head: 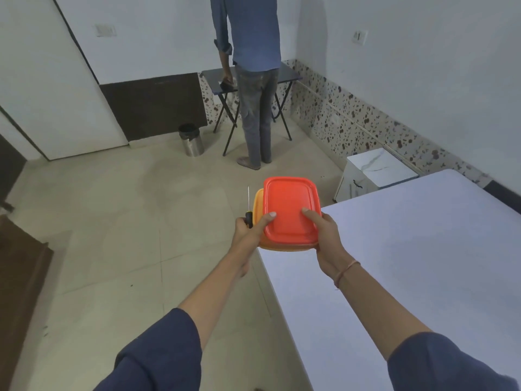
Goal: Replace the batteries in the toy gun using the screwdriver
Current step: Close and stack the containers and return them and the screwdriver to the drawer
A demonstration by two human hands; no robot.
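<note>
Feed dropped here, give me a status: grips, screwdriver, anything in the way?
Left grip holds screwdriver, tip up, thumb on red-lidded box. Right grip holds box too. Toy gun not in view. Nothing in the way.

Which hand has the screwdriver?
The left hand: it grips the screwdriver beside the orange box; the right hand holds only the box.

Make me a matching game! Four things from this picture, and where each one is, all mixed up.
Things: 1 screwdriver; 2 red lid; 3 steel bin; 4 bracelet.
Places: A on the floor; B on the orange box; C on the wrist of the right hand; D in the left hand.
Pairs: 1-D, 2-B, 3-A, 4-C.
</note>
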